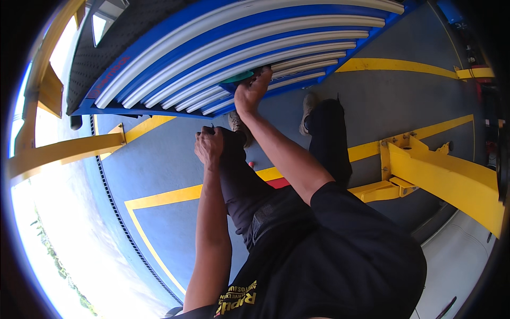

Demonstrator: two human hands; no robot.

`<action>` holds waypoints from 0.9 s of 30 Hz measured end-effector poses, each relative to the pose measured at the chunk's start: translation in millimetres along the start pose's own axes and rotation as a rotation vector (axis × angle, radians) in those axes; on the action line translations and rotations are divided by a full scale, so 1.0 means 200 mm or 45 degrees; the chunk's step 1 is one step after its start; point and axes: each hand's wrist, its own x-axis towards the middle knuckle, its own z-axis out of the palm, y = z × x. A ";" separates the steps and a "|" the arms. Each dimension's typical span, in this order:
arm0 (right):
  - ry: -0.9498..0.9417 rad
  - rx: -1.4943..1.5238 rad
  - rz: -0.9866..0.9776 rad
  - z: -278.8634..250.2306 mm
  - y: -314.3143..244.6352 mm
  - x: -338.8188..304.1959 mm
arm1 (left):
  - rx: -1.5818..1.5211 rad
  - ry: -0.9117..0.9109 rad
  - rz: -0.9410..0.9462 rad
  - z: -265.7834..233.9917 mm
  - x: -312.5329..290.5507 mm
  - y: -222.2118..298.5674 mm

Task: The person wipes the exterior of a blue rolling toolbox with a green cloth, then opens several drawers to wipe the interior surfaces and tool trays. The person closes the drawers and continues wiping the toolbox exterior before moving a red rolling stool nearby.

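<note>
Teal-green and partly covered, a small object [240, 78] sat at the lower rows of the blue drawer cabinet [175, 52], roughly midway along its front; whether it lay inside a drawer or just before one, we could not make out. Our right grip [252, 94] was right beside it, the fingers reaching in among the pale metal bars [340, 20] that crossed the cabinet's face, and since the fingertips were hidden in shadow, we could not tell whether they grasped anything. Our left grip [209, 146] rested on the left knee of our dark trousers [328, 133], well apart from the object, with the fingers bent; we could not tell whether anything was held there. A dark textured sheet [95, 64] ran along the cabinet's left end. Beneath us spread the grey floor [159, 228], striped with a yellow line [164, 198] and bearing a red patch [278, 183] between our legs. Our shoes [308, 109] stood close below the cabinet. Farther out, a thick yellow arm [446, 167] with bolts along its mount reached in from the right, above part of a pale vehicle [462, 247], while a yellow beam [79, 148] crossed the left side before bright daylight.
</note>
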 end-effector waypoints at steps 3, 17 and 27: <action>0.159 -0.034 -0.047 -0.25 0.15 0.40 | -0.002 0.057 -0.033 0.02 0.00 -0.01; 0.137 -0.150 -0.124 -0.14 0.03 0.22 | -0.057 0.026 -0.054 0.03 0.02 -0.02; -0.343 0.145 0.354 -0.17 -0.19 -0.20 | -0.149 0.034 -0.083 0.01 0.03 -0.06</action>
